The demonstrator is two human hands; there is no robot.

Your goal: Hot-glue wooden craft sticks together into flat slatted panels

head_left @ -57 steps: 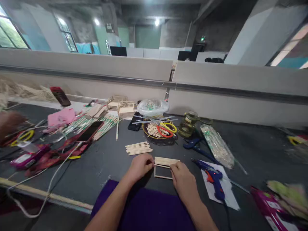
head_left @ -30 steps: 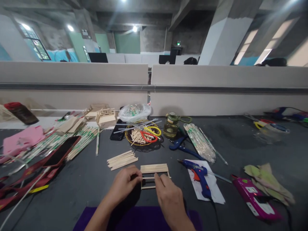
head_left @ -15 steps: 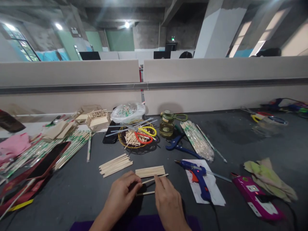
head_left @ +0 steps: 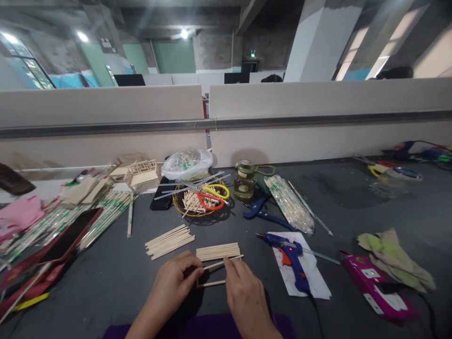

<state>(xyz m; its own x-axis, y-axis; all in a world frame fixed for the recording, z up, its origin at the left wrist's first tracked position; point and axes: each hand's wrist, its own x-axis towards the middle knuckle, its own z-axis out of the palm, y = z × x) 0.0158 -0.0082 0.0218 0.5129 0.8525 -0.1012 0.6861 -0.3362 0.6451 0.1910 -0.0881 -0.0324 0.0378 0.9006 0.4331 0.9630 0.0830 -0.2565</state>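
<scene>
The fingers of the left hand and right hand pinched the stick frame on the near surface — its far panel looked filled (the near half open, seemingly unfinished); loose sticks lay just left.

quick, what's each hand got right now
left hand: closed, pinching the left end of the stick frame.
right hand: fingertips on the frame's right side; a closed grip cannot be told.

One head-worn camera looks down and forward, close above the left hand and right hand.
</scene>
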